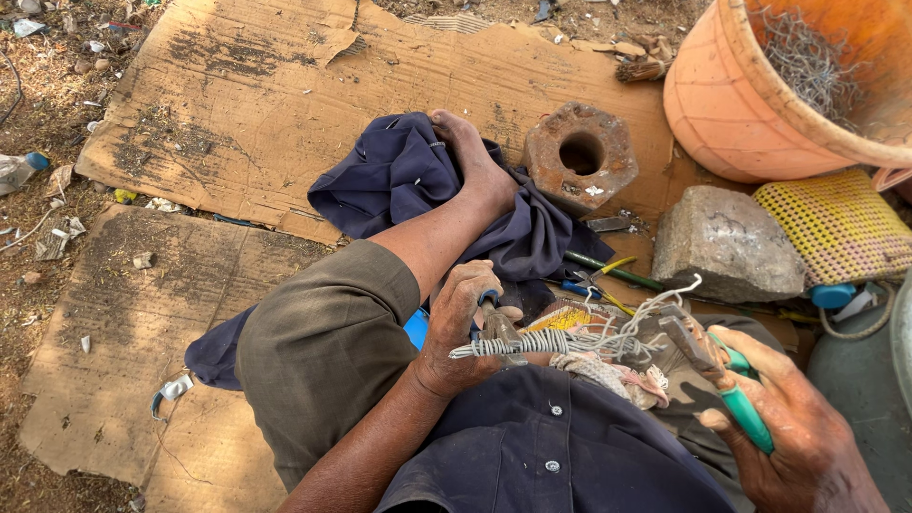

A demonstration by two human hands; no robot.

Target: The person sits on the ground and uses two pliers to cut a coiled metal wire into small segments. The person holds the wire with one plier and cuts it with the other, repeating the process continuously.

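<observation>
Right hand (803, 432) closest to me grips green-handled pliers (727, 380); left hand (465, 328) clamps a wire bundle (546, 342), just below the hexagonal block (579, 152). Coil looks partly wound, loose strands still sticking out right of it.

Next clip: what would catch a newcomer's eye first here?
At centre, the left hand grips a wire-wrapped bundle, while the right hand holds green-handled pliers at lower right. A big orange tub fills the top right corner, with a rusty hexagonal block on the cardboard.
</observation>
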